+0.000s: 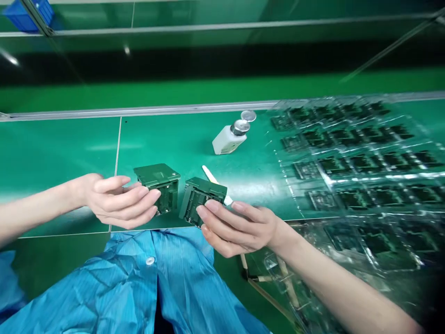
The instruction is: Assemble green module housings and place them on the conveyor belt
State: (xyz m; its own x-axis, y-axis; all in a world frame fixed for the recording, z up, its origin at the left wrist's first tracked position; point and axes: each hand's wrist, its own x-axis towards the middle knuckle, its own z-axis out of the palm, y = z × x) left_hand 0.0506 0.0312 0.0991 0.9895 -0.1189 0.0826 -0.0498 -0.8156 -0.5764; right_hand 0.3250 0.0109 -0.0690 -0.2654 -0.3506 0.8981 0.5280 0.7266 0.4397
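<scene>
My left hand grips a small green cube-shaped circuit module by its side, just above the green table's near edge. My right hand holds a second green module, tilted, and its fingers also pinch a white swab stick that points away behind the module. The two modules are close together but apart.
A white dispenser bottle with a metal cap stands further back, a round metal lid beside it. Clear plastic trays holding several green modules cover the right side. My blue coat is below. A blue bin sits far left.
</scene>
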